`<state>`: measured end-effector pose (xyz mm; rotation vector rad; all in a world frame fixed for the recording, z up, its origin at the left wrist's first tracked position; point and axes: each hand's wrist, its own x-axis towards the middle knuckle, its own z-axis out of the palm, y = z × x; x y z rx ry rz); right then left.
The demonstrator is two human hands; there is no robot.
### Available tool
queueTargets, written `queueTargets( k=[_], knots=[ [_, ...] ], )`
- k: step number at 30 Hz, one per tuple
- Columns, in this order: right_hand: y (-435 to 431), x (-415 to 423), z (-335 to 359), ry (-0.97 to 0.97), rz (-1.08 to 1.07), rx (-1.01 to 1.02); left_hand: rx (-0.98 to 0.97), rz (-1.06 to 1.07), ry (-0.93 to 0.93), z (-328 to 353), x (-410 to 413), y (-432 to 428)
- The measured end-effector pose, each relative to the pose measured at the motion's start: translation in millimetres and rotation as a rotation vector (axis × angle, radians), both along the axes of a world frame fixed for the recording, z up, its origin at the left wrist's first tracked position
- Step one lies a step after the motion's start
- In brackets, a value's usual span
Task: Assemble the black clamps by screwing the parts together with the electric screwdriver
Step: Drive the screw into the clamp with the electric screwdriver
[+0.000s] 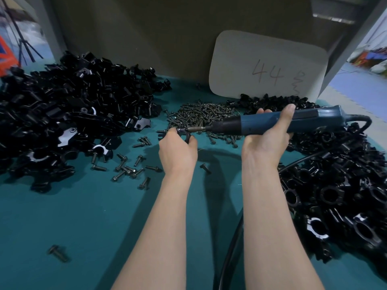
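Plainly, your left hand (178,151) pinched a clamp (187,135) just above the worktop (83,216), at 9 o'clock from the bit. Your right hand (266,141) gripped the screwdriver (247,123). Its long axis ran from 3 to 9 o'clock, and its tip seemed to meet the clamp's screw. Driving likely depended on keeping that line straight.

The clamp parts (62,105) are shiny black metal. The screws (201,116) are dull dark metal. The table (83,216) cover is smooth and matt. The electric screwdriver (258,122) looks plastic.
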<state>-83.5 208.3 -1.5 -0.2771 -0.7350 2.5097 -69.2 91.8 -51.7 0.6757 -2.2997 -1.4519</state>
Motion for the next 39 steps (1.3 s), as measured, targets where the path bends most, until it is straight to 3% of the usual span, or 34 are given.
queueTargets(
  k=[28, 39],
  knots=[
    [0, 2, -2, 0.106, 0.056, 0.11, -0.027, -0.064, -0.086, 4, 2, -1],
    [5, 6, -3, 0.205, 0.254, 0.141, 0.005, -0.203, -0.313, 7, 3, -22]
  ],
)
